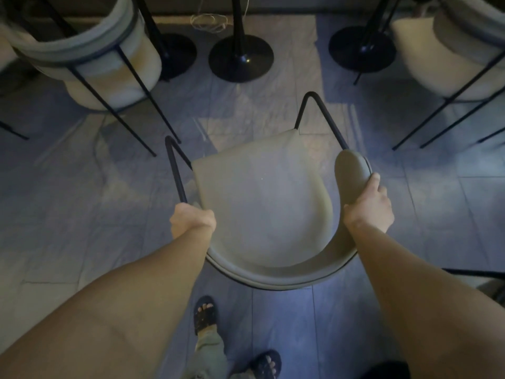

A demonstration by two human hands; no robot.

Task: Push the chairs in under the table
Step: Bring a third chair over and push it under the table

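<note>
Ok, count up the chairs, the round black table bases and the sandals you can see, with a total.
Chairs: 3, the held chair, one far left, one far right
Round black bases: 3
Sandals: 2
Total: 8

Dim, bluish light, soft overall blur, strong wide-angle bending at the edges.

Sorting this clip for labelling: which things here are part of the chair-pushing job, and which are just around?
Job: chair held by left hand and right hand; other chairs; table bases.
Around: coiled wire; sandals.
</note>
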